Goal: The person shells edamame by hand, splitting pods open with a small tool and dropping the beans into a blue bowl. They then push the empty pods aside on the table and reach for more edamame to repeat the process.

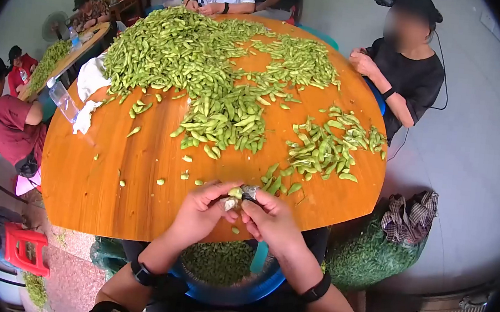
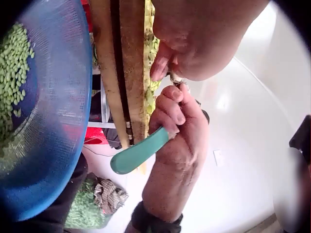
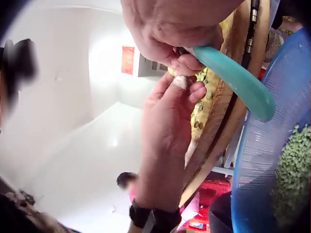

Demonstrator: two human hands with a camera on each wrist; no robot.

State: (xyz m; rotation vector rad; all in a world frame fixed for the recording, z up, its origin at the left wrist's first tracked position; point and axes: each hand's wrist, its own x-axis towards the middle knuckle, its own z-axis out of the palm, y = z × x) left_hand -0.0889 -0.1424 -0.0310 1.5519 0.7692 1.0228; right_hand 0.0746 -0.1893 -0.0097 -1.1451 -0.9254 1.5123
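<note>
Over the near edge of the round wooden table [image 1: 135, 205], both hands meet at a green soybean pod [image 1: 236, 192]. My left hand [image 1: 198, 211] pinches the pod between thumb and fingers; a white wrapping [image 3: 180, 81] covers its thumb tip. My right hand [image 1: 276, 223] grips a tool with a curved teal handle [image 2: 141, 153], which sticks out below the palm. The tool's working end is hidden by the fingers at the pod. Grey and dark wrapping [image 1: 249, 191] shows on the right hand's digits. Beneath the hands, a blue mesh basket [image 2: 73, 131] holds shelled green beans [image 2: 13, 68].
A large heap of pods [image 1: 169, 50] covers the table's far side, with a smaller pile [image 1: 324, 148] at right. A plastic bottle [image 1: 63, 100] lies at left. A person in black [image 1: 414, 76] sits at right, above a green sack [image 1: 373, 257]. A red stool [image 1: 27, 248] stands lower left.
</note>
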